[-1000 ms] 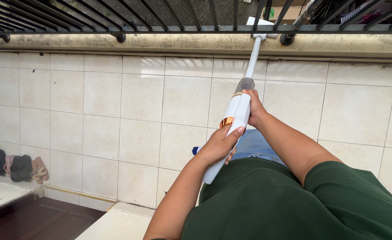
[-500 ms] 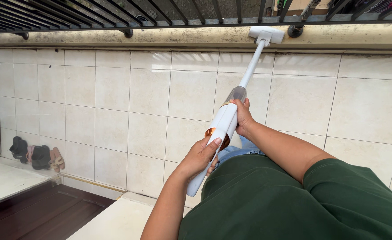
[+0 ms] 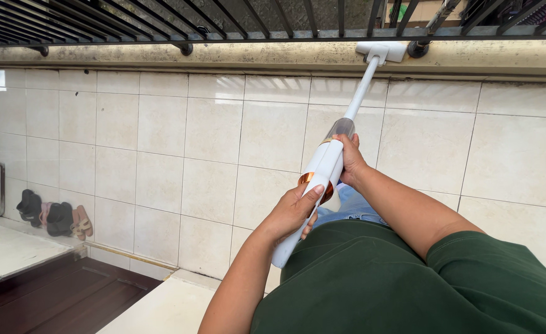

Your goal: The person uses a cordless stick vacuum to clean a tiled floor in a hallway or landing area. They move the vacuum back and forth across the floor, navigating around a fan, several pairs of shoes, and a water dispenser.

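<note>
both hands, left hand (image 3: pixel 293 213) and right hand (image 3: pixel 349 162), grip the stick vacuum (image 3: pixel 324 170), angled up-right toward the railing (image 3: pixel 161 25).

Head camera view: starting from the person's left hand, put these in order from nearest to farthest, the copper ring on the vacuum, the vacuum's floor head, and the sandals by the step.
1. copper ring, just above the left hand.
2. floor head, up by the railing.
3. sandals, far left by the step.

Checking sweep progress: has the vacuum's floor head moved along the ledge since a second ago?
Yes. The floor head now lies on the ledge, left of the railing post foot; earlier it reached under the railing.
</note>
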